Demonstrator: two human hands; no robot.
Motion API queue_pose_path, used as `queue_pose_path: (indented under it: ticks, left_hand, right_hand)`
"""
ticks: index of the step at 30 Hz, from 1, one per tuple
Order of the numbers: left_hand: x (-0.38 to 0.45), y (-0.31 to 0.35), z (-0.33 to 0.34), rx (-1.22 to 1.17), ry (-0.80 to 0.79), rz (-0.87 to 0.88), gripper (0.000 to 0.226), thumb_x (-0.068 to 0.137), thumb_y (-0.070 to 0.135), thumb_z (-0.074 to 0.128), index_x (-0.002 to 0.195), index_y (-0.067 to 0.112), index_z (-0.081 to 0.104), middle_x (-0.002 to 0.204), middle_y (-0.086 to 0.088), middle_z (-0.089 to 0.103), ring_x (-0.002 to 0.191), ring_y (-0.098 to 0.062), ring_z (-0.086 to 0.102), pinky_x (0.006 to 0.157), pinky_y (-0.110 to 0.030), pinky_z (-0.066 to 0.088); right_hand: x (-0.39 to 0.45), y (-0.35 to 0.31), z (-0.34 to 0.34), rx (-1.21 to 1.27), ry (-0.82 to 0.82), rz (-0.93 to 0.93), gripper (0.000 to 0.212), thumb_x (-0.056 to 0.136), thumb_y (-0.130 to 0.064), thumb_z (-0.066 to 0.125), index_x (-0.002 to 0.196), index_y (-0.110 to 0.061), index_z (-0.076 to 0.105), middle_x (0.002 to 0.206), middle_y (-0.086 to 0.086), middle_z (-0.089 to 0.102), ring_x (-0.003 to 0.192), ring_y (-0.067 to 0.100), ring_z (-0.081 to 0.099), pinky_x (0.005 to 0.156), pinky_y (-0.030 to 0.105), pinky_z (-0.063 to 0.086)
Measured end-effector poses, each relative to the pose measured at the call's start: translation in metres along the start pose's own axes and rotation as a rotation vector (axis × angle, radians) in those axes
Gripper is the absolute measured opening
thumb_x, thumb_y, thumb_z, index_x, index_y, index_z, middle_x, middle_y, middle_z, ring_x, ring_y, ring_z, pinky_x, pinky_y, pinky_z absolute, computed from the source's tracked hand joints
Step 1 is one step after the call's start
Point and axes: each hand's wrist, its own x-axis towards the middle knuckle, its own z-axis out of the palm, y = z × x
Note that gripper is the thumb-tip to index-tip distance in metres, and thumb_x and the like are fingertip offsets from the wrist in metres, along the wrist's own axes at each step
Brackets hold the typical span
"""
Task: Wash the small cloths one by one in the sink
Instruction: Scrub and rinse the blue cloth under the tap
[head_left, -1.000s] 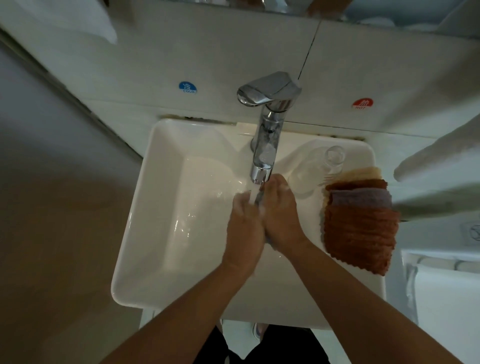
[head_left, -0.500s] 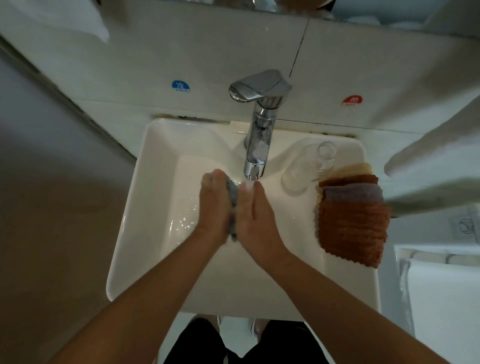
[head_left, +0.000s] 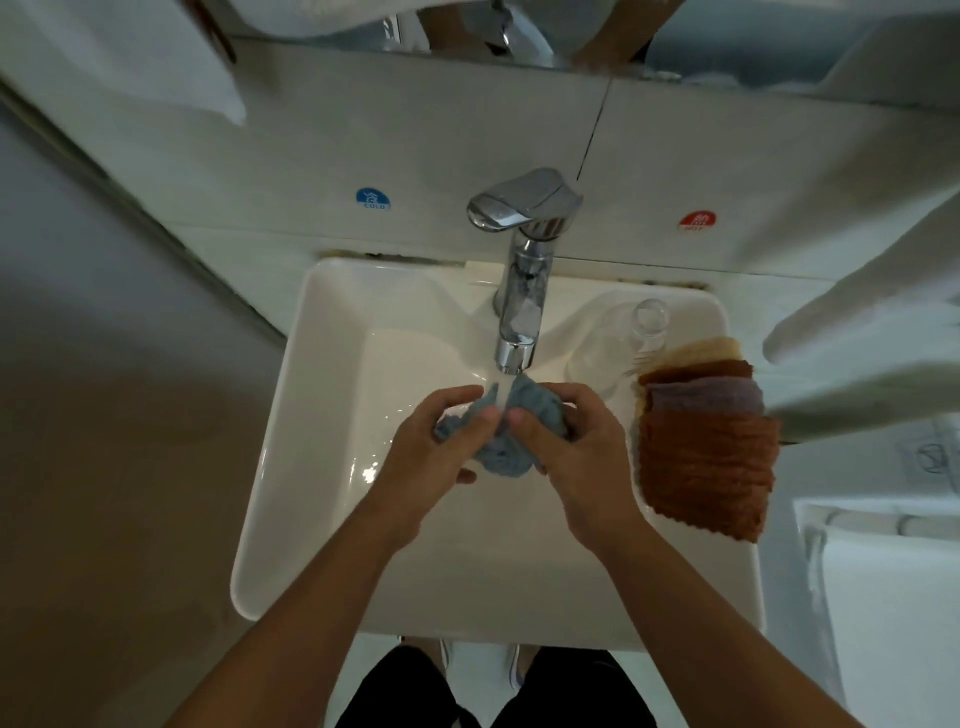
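A bunched blue-grey small cloth sits under the running water from the chrome faucet, over the white sink. My left hand grips its left side and my right hand grips its right side, thumbs meeting on top. A stack of small cloths, rust-brown on top with purple, brown and beige ones behind, lies on the sink's right rim.
A clear glass lies on its side on the rim by the faucet, just behind the stack. Blue cold and red hot stickers mark the tiled wall. White towels hang at the right and upper left.
My hands were pressed palm to palm around the cloth; now they have parted and the cloth is spread and bunched between them under the stream.
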Motion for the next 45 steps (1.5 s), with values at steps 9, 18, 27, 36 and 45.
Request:
queue_pose_path:
  ticks: [9, 18, 27, 36, 45]
  left_hand:
    - [0.007, 0.015, 0.017, -0.174, 0.045, -0.029, 0.034, 0.099, 0.043, 0.063, 0.115, 0.014, 0.068, 0.106, -0.011, 0.076, 0.1, -0.031, 0.074, 0.085, -0.055, 0.062]
    - [0.009, 0.005, 0.036, -0.453, 0.226, -0.138, 0.029, 0.107, 0.032, 0.05, 0.127, 0.013, 0.058, 0.116, -0.016, 0.072, 0.098, -0.03, 0.075, 0.073, -0.049, 0.064]
    - [0.008, -0.014, 0.041, -0.214, 0.255, -0.079, 0.037, 0.106, 0.049, 0.043, 0.104, 0.021, 0.067, 0.089, -0.004, 0.076, 0.074, -0.018, 0.076, 0.054, -0.027, 0.057]
    - [0.001, -0.021, 0.042, -0.165, 0.088, -0.023, 0.046, 0.1, 0.053, 0.04, 0.114, 0.012, 0.054, 0.078, -0.005, 0.065, 0.059, -0.011, 0.064, 0.053, -0.026, 0.054]
    - [0.024, -0.013, 0.036, -0.379, 0.329, -0.034, 0.019, 0.1, 0.017, 0.063, 0.113, 0.013, 0.05, 0.084, -0.001, 0.06, 0.063, -0.004, 0.064, 0.052, -0.018, 0.052]
  right_hand:
    - [0.008, -0.008, 0.001, 0.14, -0.039, -0.011, 0.037, 0.083, -0.025, 0.083, 0.116, -0.018, 0.068, 0.104, 0.01, 0.073, 0.094, 0.028, 0.072, 0.071, 0.034, 0.058]
    - [-0.004, 0.028, 0.016, -0.234, 0.013, -0.116, 0.024, 0.102, -0.023, 0.058, 0.126, -0.028, 0.055, 0.116, -0.002, 0.062, 0.106, 0.011, 0.064, 0.081, 0.022, 0.057]
    - [0.001, 0.023, 0.022, -0.146, 0.243, -0.132, 0.012, 0.106, -0.032, 0.05, 0.112, -0.026, 0.058, 0.097, -0.007, 0.067, 0.091, 0.021, 0.069, 0.077, 0.054, 0.059]
    - [0.027, 0.015, 0.029, -0.223, 0.14, -0.149, 0.009, 0.103, -0.019, 0.05, 0.099, -0.026, 0.052, 0.083, -0.023, 0.057, 0.078, -0.002, 0.057, 0.073, 0.016, 0.047]
    - [0.001, 0.017, 0.047, -0.274, -0.066, -0.09, 0.014, 0.099, -0.04, 0.042, 0.091, -0.031, 0.049, 0.073, -0.003, 0.06, 0.065, 0.01, 0.062, 0.059, 0.037, 0.053]
